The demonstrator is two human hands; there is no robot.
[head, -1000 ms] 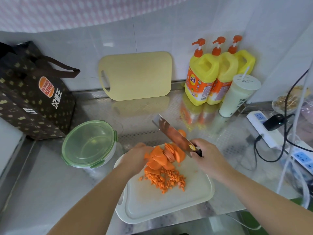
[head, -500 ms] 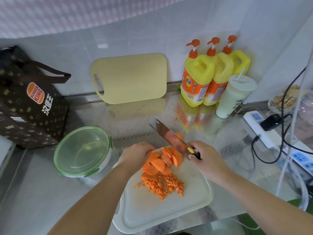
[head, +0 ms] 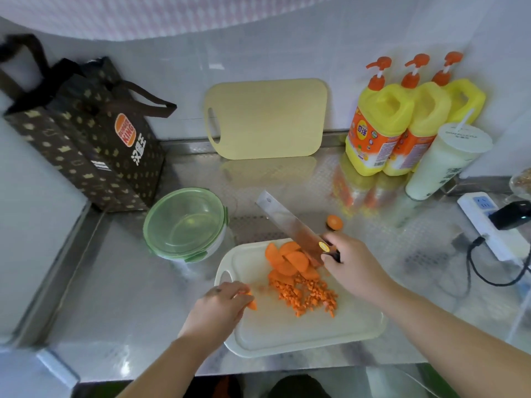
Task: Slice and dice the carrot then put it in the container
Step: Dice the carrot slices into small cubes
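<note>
A white cutting board lies on the steel counter. Orange carrot slices are piled at its far side, with a heap of diced carrot in front of them. My right hand grips the handle of a cleaver, whose blade stands against the slices. My left hand is at the board's left side and pinches a few carrot slices under its fingertips. A round container with a green lid on it stands left of the board.
A carrot end piece lies on the counter behind the knife. A yellow board leans on the wall. Three yellow soap bottles, a white cup, a paper bag and a power strip ring the work area.
My left hand has pulled away from the slice pile toward the board's near left, carrying a few slices. The knife has stayed by the pile. The camera view has shifted.
</note>
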